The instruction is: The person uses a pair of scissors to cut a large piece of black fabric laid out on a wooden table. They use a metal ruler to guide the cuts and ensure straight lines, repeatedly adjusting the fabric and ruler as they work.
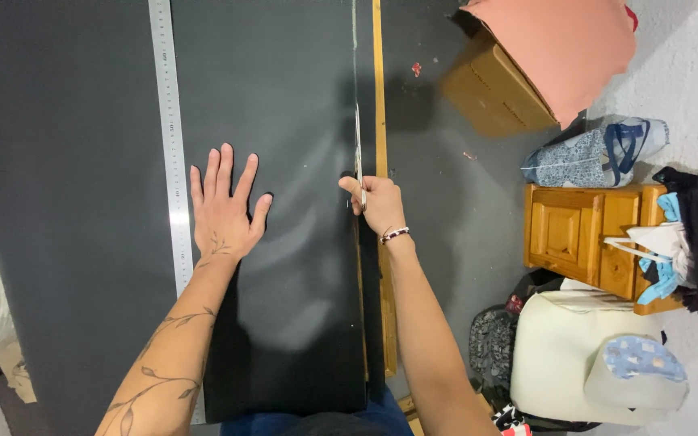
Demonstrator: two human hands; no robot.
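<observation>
— At the middle of the frame, what are the hands doing?

— Left hand [221,210] lies flat with fingers spread on the black sheet [284,161]. Right hand [377,203] is clenched around a thin blade [358,133] at the sheet's right edge.

— Where does the sheet sit?

— It fills the middle, on a dark surface [58,161]. A metal ruler [170,145] runs along its left edge, just beside the left hand. A yellow strip [380,97] runs along its right edge.

— Any open room?

— Lots above the hands. Bottom right is crowded: a wooden cabinet [575,234] and a cream cushion [559,347].
</observation>
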